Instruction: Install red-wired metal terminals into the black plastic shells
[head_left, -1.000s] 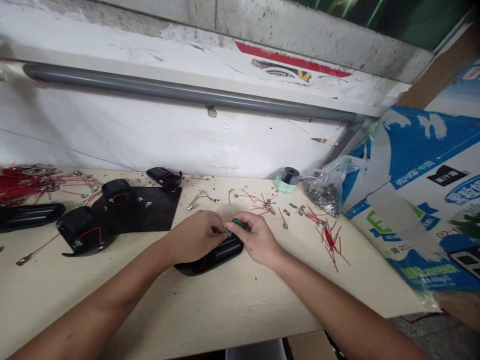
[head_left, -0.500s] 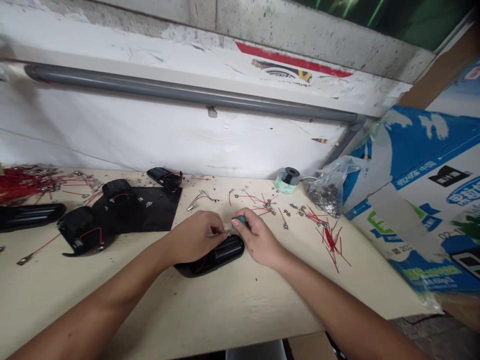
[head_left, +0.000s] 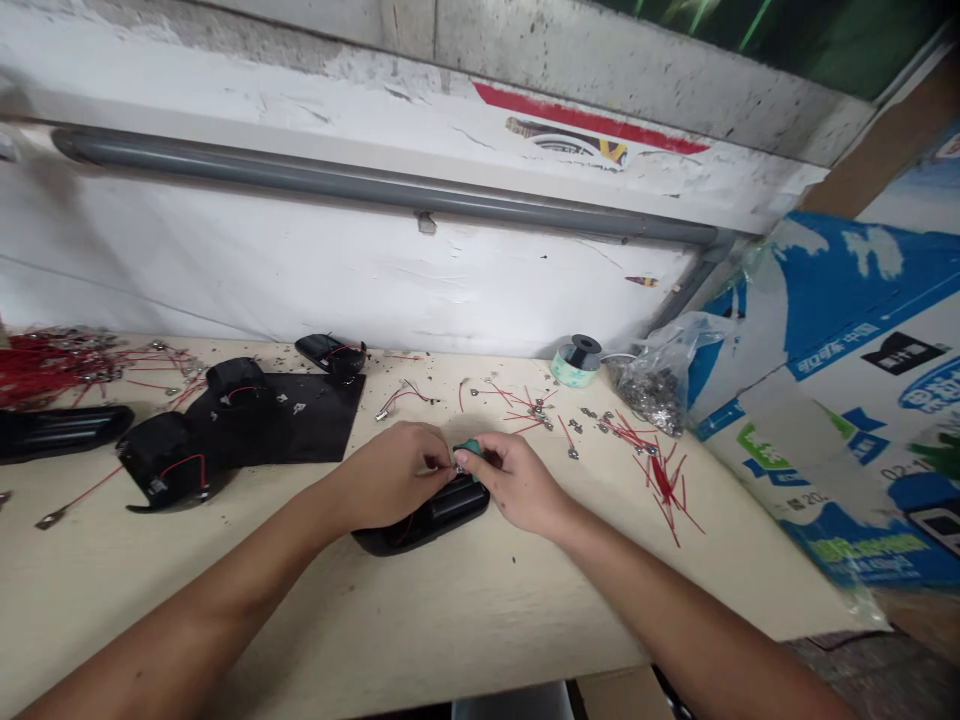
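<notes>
A black plastic casing (head_left: 442,518) lies on the table between my hands, with a hollow, glossy inside and a thin red wire partly hidden under my left hand. My left hand (head_left: 396,478) rests over its left part, thumb and finger pinched at a small shiny metal piece (head_left: 459,468) by the casing's far end. From the right, my right hand (head_left: 517,482) grips a small green handle (head_left: 470,447) between thumb and fingers, close against my left fingertips. Whatever tip the handle has is hidden.
Several black casings (head_left: 161,455) stand at left around a black mat (head_left: 322,420), beside a heap of red wires (head_left: 52,370). Loose wires with metal tabs (head_left: 664,485), a tape roll (head_left: 574,368) and a plastic bag of metal parts (head_left: 652,390) lie at right. A wall backs the table.
My right hand has turned a little, and the green handle has shifted slightly left and tipped over toward my left fingertips. My left hand and the casing stay almost in place.
</notes>
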